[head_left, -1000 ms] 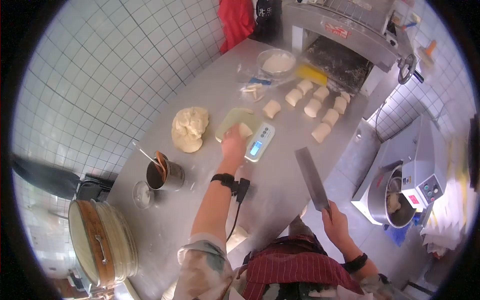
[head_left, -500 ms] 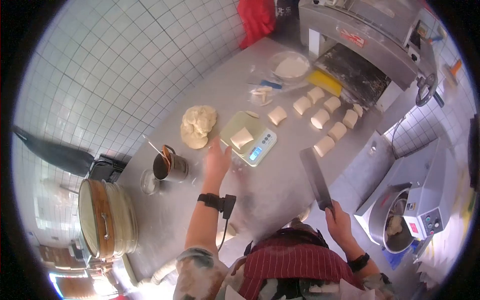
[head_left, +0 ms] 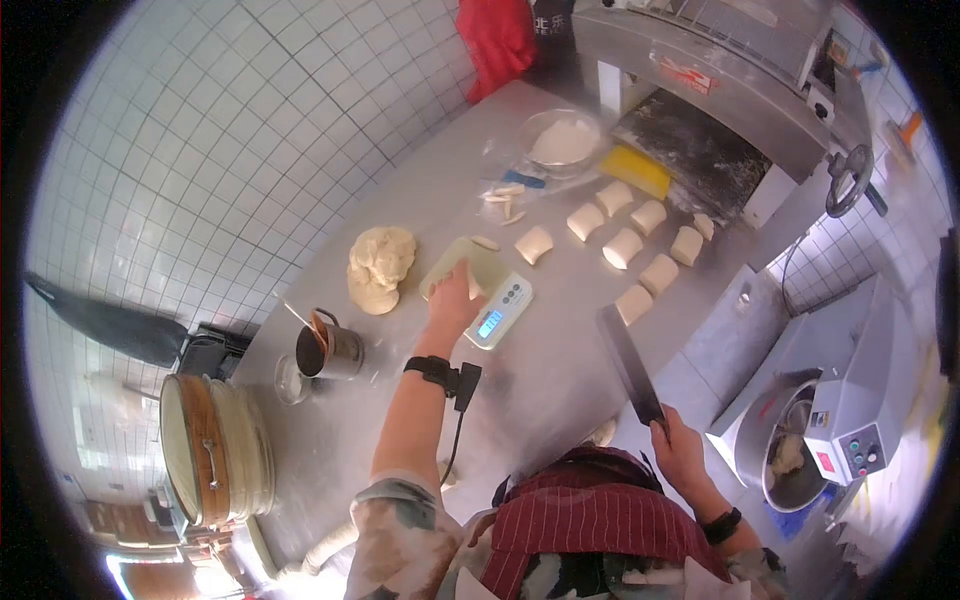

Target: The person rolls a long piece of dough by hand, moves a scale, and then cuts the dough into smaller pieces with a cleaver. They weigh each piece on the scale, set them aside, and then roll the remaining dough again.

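Note:
My left hand (head_left: 455,300) is over the pan of the kitchen scale (head_left: 502,275), its fingers closed round a dough piece (head_left: 475,288). The hand covers most of that piece, and the scale's display is lit. A thin dough scrap lies at the pan's far edge. In my right hand (head_left: 680,447) is the handle of a large knife (head_left: 628,362), its broad blade pointing away over the table's edge. To the left of the scale sits a big lump of dough (head_left: 382,268). Several cut dough pieces (head_left: 622,248) lie right of the scale.
A bowl of white flour (head_left: 564,140), a yellow scraper (head_left: 636,172) and dough strips (head_left: 508,198) are at the back. A metal pot (head_left: 342,352) stands left. A rolling machine (head_left: 700,80) is at the far end, a mixer (head_left: 850,400) at right, sieves (head_left: 215,450) at lower left.
My left hand has moved from beside the scale onto its pan and over the dough piece there. The right hand keeps the knife in nearly the same place. The view has shifted slightly.

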The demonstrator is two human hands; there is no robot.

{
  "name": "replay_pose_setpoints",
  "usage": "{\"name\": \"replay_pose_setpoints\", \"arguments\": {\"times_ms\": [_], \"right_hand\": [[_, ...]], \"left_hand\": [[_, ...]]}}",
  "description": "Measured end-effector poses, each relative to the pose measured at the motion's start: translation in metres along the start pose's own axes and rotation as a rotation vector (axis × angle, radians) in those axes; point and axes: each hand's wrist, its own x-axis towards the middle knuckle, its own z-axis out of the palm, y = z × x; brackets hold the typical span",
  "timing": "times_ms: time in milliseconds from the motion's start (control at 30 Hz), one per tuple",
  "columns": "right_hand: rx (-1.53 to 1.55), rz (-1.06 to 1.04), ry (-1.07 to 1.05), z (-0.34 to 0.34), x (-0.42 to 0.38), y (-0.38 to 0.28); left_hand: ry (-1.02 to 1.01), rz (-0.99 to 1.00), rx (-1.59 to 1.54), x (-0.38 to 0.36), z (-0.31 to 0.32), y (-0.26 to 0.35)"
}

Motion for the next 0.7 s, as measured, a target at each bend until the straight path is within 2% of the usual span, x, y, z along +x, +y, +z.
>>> {"name": "replay_pose_setpoints", "arguments": {"times_ms": [133,200,267,333,433,467,500,567,633,700], "right_hand": [[-0.044,-0.02,0.002,-0.001,0.001,0.003],[-0.054,-0.007,-0.007,-0.002,0.003,0.002],[-0.048,-0.085,0.018,-0.002,0.006,0.0],[-0.075,-0.024,-0.051,-0.006,0.01,-0.009],[-0.107,0.053,-0.172,-0.014,0.014,-0.028],[-0.128,-0.022,-0.18,-0.013,0.013,-0.03],[-0.148,-0.101,-0.186,-0.012,0.011,-0.032],[-0.18,-0.12,-0.215,-0.011,0.007,-0.034],[-0.209,-0.154,-0.241,-0.013,0.006,-0.04],[-0.324,-0.102,-0.382,-0.02,0.005,-0.051]], "left_hand": [[-0.039,0.033,0.036,-0.004,0.001,0.011],[0.035,-0.03,-0.144,-0.03,0.003,0.039],[0.014,0.074,-0.357,-0.061,0.036,0.05],[-0.245,-0.194,-1.045,-0.103,0.057,0.078],[-0.255,-0.247,-1.181,-0.145,0.08,0.094],[-0.168,-0.221,-1.081,-0.152,0.082,0.097],[-0.193,-0.227,-1.079,-0.156,0.079,0.098],[-0.053,-0.186,-1.023,-0.159,0.071,0.094],[-0.129,-0.246,-1.029,-0.163,0.071,0.087],[-0.2,-0.3,-1.032,-0.164,0.072,0.082]]}}
